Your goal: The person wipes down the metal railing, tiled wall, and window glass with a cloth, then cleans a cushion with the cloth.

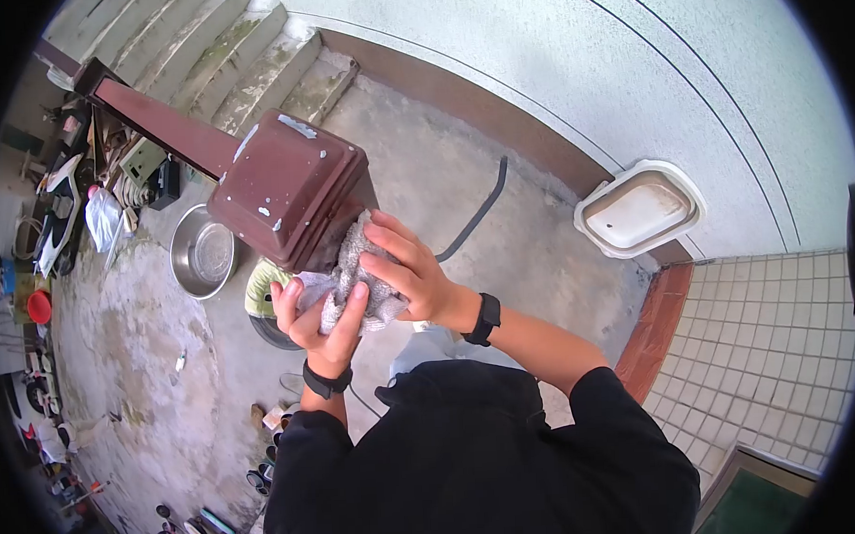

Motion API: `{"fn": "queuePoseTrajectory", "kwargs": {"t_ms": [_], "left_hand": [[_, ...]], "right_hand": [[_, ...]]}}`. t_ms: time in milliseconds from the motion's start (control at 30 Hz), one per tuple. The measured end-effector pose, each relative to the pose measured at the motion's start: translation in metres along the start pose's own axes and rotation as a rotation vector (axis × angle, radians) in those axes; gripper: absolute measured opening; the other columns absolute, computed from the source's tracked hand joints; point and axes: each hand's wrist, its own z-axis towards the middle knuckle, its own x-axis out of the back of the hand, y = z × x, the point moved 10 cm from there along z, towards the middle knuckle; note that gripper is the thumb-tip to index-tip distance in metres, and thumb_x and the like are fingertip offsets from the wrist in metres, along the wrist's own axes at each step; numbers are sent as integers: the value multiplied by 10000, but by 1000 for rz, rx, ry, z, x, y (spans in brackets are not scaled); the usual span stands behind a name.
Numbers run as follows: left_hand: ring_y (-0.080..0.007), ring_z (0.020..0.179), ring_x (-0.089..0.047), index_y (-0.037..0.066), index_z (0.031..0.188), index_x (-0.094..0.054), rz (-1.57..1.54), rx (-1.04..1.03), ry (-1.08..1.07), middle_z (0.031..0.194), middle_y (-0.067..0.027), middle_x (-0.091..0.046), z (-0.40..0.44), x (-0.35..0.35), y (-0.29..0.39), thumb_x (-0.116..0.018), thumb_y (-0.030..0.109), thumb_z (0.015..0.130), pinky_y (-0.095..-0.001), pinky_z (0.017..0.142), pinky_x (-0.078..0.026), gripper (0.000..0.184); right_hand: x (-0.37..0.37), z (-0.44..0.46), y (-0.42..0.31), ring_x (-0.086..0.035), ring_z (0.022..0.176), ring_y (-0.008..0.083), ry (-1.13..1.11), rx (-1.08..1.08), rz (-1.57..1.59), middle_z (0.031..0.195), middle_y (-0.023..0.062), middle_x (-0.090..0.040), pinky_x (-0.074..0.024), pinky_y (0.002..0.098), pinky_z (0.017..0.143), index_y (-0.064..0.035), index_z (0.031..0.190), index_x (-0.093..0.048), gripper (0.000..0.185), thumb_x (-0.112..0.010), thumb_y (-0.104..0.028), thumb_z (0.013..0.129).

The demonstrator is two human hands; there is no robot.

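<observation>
A grey-white cloth (367,293) is bunched between my two hands, against the lower side of a brown post cap (295,182) with chipped paint. My right hand (413,272) presses the cloth from the right, its fingers curled over the upper part near the cap's side. From below, my left hand (323,329) grips the cloth's lower left part between thumb and fingers. A brown rail (164,121) runs from the cap towards the upper left. The cap hides part of the post beneath it.
A metal basin (205,252) and a green-white cloth (263,288) are on the ground left of the post. A dark hose (482,212) lies to the right. Near the wall is a white plastic tub (641,208). Concrete steps (247,55) rise at the upper left.
</observation>
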Motion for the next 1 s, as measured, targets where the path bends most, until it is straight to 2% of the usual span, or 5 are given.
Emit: {"fn": "queuePoseTrajectory", "kwargs": {"t_ms": [133, 333, 567, 900, 1000], "left_hand": [[-310, 1288, -415, 354, 1019, -704, -63, -118, 166, 1095, -20, -464, 65, 37, 2, -809, 101, 740, -557, 1160, -293, 390], [-309, 1216, -512, 301, 1051, -696, -204, -284, 245, 1106, -29, -420, 84, 22, -5, -835, 47, 693, -527, 1095, -408, 461], [-278, 1159, -584, 358, 1039, -729, -191, -493, 206, 949, 2, -489, 77, 7, 6, -755, 137, 758, -467, 1199, -214, 358], [-288, 1199, -559, 318, 1076, -731, -275, -651, 64, 956, 4, -525, 46, -11, 5, -719, 164, 785, -460, 991, -388, 329], [-266, 1174, -569, 301, 1117, -721, -311, -705, 14, 936, -17, -492, 2, -28, -2, -712, 160, 765, -413, 732, -442, 379]], "right_hand": [[17, 66, -35, -481, 1302, 429, 116, 79, 15, 1456, 176, -454, -472, 490, 1041, -91, 1349, -536, 576, -680, -187, 800], [20, 83, -43, -400, 1377, 394, 87, 13, 10, 1483, 134, -440, -410, 468, 1105, -107, 1376, -512, 712, -716, -122, 694], [15, 46, -27, -384, 1394, 380, 159, -171, -10, 1498, 125, -426, -383, 455, 1130, -91, 1396, -485, 691, -561, 49, 724], [-5, 2, -23, -437, 1358, 364, 248, -320, -117, 1501, 169, -415, -376, 404, 1114, -59, 1413, -461, 519, -479, 21, 900], [-23, -45, -7, -429, 1372, 338, 262, -474, -147, 1500, 172, -420, -361, 400, 1122, -48, 1422, -450, 478, -478, -30, 945]]}}
